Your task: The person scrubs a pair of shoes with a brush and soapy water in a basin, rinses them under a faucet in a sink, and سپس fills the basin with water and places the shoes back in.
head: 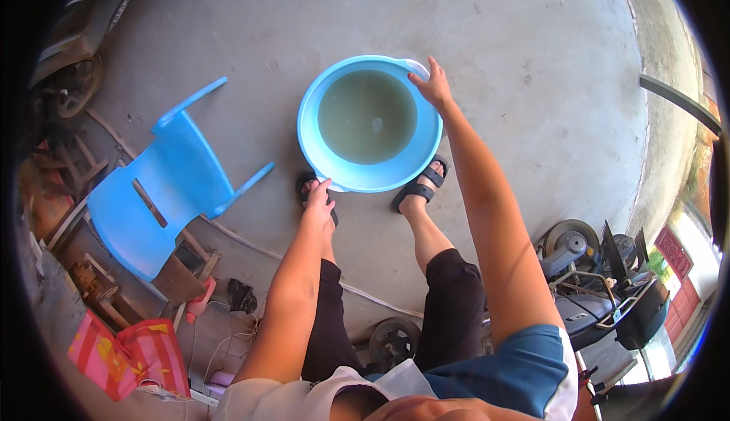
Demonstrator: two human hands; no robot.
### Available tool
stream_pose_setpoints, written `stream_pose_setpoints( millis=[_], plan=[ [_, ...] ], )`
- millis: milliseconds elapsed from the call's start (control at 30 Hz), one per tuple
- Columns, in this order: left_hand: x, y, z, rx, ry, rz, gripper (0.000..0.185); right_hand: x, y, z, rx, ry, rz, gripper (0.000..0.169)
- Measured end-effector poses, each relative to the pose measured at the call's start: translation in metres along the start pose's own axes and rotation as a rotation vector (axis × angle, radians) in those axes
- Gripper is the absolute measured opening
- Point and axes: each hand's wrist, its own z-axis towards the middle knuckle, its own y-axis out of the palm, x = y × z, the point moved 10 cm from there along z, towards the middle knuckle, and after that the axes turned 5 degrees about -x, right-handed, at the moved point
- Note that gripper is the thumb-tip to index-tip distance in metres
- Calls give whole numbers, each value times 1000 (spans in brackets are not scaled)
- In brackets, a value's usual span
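Observation:
A round light-blue plastic basin (425,148) with white handle parts on its rim stands on the concrete floor before my feet. Cloudy greenish-grey water (365,116) lies in it, with a small pale patch near its middle. My right hand (432,83) is at the far right rim by one white handle, thumb and fingers spread apart. At the near left rim, by the other handle, is my left hand (320,197), above my left sandal. Its fingers reach the basin's edge; whether they grip it is not clear.
A blue plastic chair (197,150) lies or leans at the left, near wooden pieces and a patterned red-pink cloth (137,358). My black sandals (419,188) flank the basin's near side. A pale hose or cable (376,298) crosses behind my legs. A motorcycle (593,301) stands at the lower right.

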Motion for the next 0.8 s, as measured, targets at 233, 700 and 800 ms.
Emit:
stream_pose_setpoints(
  millis=[233,700,800],
  plan=[
    [29,-3,8,-17,87,24,46,71,37,7,-189,198,366,53],
    [184,32,-283,69,552,157,42,20,-180,-241,152,113,735,40],
    [210,42,-387,53,650,173,42,-38,-280,-314,247,35,560,41]
  ],
)
